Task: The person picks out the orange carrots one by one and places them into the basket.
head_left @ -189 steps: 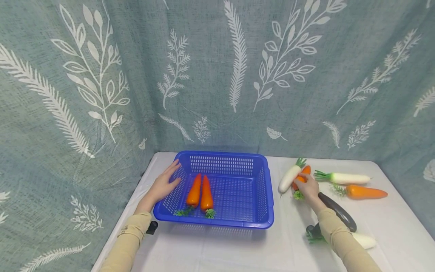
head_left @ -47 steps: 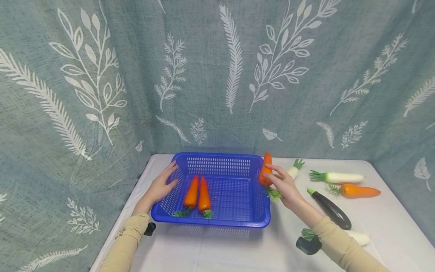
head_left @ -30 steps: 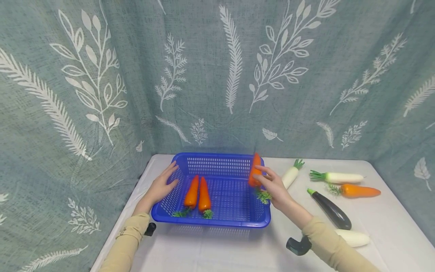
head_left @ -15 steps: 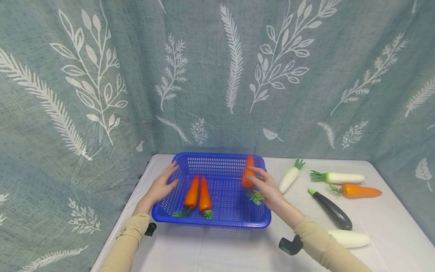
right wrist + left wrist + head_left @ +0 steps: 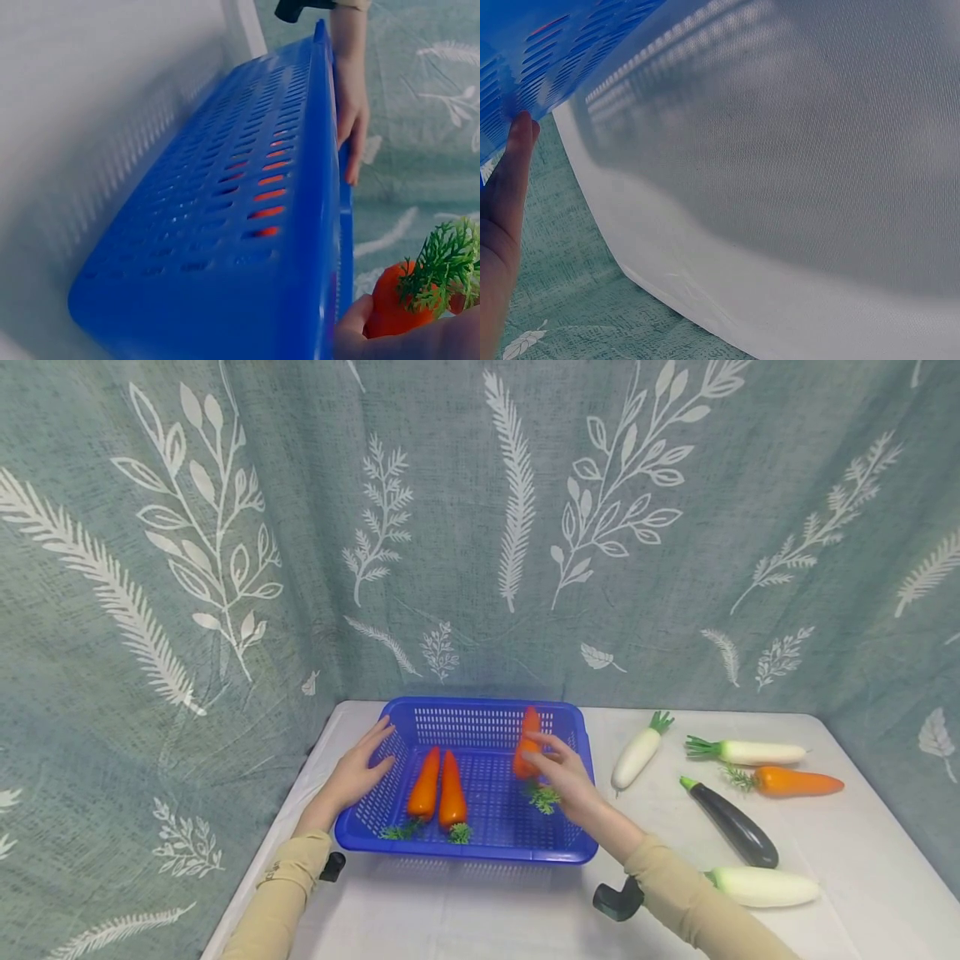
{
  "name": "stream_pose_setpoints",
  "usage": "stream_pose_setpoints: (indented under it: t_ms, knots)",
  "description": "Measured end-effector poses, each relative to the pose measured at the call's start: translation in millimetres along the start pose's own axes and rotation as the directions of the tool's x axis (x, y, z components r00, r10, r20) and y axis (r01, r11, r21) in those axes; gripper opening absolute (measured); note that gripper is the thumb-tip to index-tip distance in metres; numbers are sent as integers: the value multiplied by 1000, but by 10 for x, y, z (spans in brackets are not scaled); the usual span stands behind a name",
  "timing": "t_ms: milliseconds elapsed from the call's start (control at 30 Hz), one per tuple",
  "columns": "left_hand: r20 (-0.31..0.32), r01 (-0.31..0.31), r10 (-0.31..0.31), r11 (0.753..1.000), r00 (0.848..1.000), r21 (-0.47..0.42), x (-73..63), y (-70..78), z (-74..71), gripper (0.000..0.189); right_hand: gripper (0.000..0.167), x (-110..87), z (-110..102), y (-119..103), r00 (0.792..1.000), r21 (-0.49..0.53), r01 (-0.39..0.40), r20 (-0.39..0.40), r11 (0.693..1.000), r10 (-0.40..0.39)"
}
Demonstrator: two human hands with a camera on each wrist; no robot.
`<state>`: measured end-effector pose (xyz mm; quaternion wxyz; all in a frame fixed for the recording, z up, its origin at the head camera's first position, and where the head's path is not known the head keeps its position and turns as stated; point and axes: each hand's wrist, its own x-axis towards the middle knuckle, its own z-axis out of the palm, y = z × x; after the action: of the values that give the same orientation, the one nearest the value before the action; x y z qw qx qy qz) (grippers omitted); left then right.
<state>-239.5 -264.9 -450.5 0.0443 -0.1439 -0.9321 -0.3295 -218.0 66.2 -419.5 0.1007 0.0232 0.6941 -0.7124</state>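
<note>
Blue basket (image 5: 467,853) noted: at its left rim we find the left hand (image 5: 358,778) empty, fingers extended, presumably steadying it, while the right hand (image 5: 567,779) pinches a carrot (image 5: 527,747) near its thick end, likely for control, over the basket's right half.

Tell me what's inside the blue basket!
Two carrots lie inside the blue basket. The right hand holds another carrot above it; whatever is beneath that hand can't be seen.
</note>
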Motion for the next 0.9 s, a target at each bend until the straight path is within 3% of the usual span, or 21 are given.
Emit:
stream_pose_setpoints:
  t_ms: [900]
  knots:
    - [0,4,-4,1000,1000,-6,13,-14,12,54,40,157,330,287,999,-18,-22,24,1000,22]
